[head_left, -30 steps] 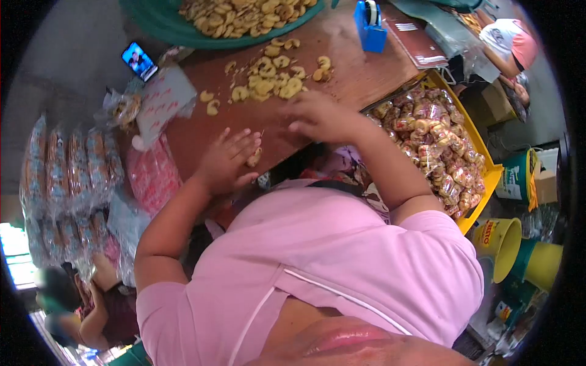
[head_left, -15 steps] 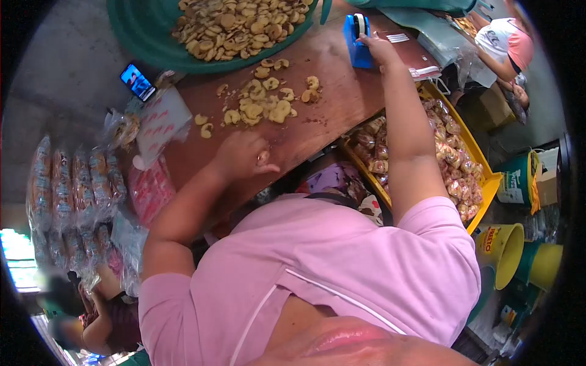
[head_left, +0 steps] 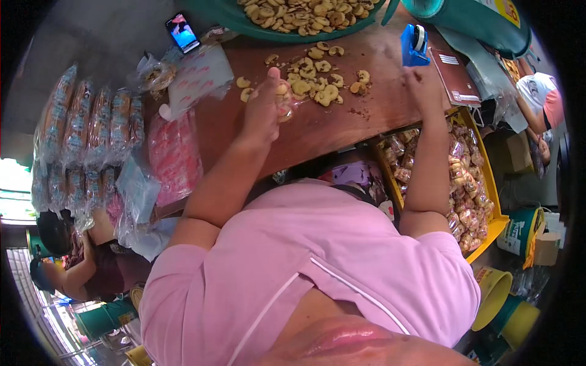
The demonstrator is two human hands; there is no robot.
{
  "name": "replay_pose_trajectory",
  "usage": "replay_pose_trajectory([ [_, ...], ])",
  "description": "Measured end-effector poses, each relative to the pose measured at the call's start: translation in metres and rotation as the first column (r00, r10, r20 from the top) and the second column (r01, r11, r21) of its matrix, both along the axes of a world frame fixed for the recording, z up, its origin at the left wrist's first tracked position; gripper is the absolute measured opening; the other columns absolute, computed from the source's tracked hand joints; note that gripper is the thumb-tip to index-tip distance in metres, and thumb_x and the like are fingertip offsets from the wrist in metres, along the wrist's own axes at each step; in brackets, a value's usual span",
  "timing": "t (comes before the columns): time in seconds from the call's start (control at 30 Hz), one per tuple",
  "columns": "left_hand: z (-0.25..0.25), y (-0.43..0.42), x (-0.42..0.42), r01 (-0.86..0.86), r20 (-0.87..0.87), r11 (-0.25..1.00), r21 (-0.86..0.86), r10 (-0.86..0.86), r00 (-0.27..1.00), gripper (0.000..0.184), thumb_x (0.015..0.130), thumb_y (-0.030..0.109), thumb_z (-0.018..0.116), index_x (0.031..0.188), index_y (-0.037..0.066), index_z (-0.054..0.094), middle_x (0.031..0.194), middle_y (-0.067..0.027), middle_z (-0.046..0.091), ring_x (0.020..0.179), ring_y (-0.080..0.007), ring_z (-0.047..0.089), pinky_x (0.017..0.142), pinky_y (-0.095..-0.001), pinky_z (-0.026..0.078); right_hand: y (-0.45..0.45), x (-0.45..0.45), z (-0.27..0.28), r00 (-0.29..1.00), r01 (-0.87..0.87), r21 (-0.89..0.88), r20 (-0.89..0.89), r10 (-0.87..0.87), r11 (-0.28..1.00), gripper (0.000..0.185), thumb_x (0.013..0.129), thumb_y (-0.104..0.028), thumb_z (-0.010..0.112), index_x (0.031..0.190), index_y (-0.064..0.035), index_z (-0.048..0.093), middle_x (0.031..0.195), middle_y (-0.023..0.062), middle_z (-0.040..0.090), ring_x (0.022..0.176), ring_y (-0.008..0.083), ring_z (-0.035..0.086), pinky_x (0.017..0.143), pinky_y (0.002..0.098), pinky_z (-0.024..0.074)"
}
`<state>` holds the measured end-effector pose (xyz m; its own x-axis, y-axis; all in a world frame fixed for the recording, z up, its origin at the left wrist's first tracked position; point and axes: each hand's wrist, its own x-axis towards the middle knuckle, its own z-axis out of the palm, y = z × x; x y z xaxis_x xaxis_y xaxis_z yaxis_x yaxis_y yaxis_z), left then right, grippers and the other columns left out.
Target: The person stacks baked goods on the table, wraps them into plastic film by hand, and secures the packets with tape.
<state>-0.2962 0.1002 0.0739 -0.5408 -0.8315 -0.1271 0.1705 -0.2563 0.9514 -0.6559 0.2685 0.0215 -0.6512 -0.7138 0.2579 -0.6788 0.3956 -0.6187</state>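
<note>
My left hand (head_left: 264, 113) is closed around a small clear packet of cookies (head_left: 284, 100), thumb pointing up, just above the table's near edge. My right hand (head_left: 422, 85) is just in front of a blue tape dispenser (head_left: 415, 53), fingers drawn together; whatever they pinch is too small to make out. Loose curved cookies (head_left: 317, 76) lie in a scattered pile on the brown table (head_left: 360, 125) between my hands. Behind them sits a wide green basin (head_left: 293, 36) heaped with more cookies.
A yellow crate (head_left: 488, 235) of packed cookies stands below my right forearm. Left are a phone (head_left: 183, 33), printed plastic bags (head_left: 198, 79), a pink bag stack (head_left: 174, 155) and bagged bread-like rolls (head_left: 97, 131). A brown notebook (head_left: 455, 76) lies right. Other people sit at both sides.
My left hand has risen and turned, bringing the cookie packet into clearer view. My right hand has come off the dispenser's top to its near side. The whole view has shifted.
</note>
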Motion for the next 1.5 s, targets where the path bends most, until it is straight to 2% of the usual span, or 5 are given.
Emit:
replay_pose_trajectory([
  [0.3, 0.025, 0.04, 0.026, 0.012, -0.019, 0.999, 0.04, -0.012, 1.0, 0.049, 0.092, 0.058, 0.07, 0.095, 0.009, 0.061, 0.074, 0.0003, 0.058, 0.051, -0.0079, 0.051, 0.045, -0.0223, 0.043, -0.012, 0.242, 0.125, 0.639, -0.767, -0.208, -0.165, 0.751, 0.607, 0.022, 0.088, -0.017, 0.078, 0.084, 0.0011, 0.067, 0.084, 0.0075, 0.051, 0.08, 0.0227, 0.055, 0.073, 0.0369, 0.0466],
  [0.9, 0.005, 0.06, 0.056, 0.334, -0.419, 0.908, 0.253, -0.208, 0.884, 0.078, 0.09, 0.084, 0.034, 0.092, 0.01, 0.061, 0.084, -0.0016, 0.063, 0.071, -0.0164, 0.065, 0.056, -0.0312, 0.055, -0.031, 0.292, 0.05, 0.061, -0.12, -0.631, 0.766, 0.641, 0.766, 0.035, 0.095, -0.02, 0.072, 0.122, -0.0017, 0.06, 0.12, 0.0082, 0.065, 0.109, 0.017, 0.061, 0.098, 0.032, 0.0496],
  [1.07, -0.039, 0.034, 0.064, 0.623, -0.567, 0.777, 0.087, -0.476, 0.672, 0.077, 0.096, 0.077, 0.034, 0.113, 0.007, 0.062, 0.112, -0.0075, 0.065, 0.1, -0.0188, 0.066, 0.085, -0.0356, 0.057, -0.039, 0.287, 0.01, 0.903, -0.359, -0.492, 0.033, 0.429, 0.793, 0.027, 0.09, -0.012, 0.078, 0.103, -0.0062, 0.056, 0.107, 0.0102, 0.059, 0.102, 0.0219, 0.065, 0.088, 0.0335, 0.0537],
  [1.17, -0.042, 0.039, 0.049, 0.493, -0.482, 0.862, 0.118, -0.384, 0.787, 0.079, 0.097, 0.075, 0.035, 0.127, 0.005, 0.056, 0.127, -0.0095, 0.06, 0.117, -0.0214, 0.06, 0.1, -0.0388, 0.051, -0.023, 0.292, 0.021, 0.783, -0.415, -0.813, -0.09, 0.616, 0.408, 0.032, 0.082, -0.022, 0.083, 0.097, -0.0074, 0.059, 0.1, 0.0129, 0.061, 0.095, 0.0333, 0.06, 0.085, 0.0421, 0.049],
  [1.5, -0.032, 0.058, 0.012, 0.592, 0.014, 0.798, -0.114, -0.595, 0.804, 0.065, 0.107, 0.052, 0.045, 0.156, 0.012, 0.032, 0.158, -0.0038, 0.04, 0.139, -0.0207, 0.037, 0.114, -0.0447, 0.029, 0.153, 0.19, 0.062, 0.992, 0.042, -0.165, -0.111, -0.061, 0.985, 0.037, 0.088, -0.025, 0.079, 0.111, -0.0084, 0.055, 0.101, 0.0112, 0.068, 0.085, 0.0237, 0.072, 0.075, 0.0369, 0.0579],
])
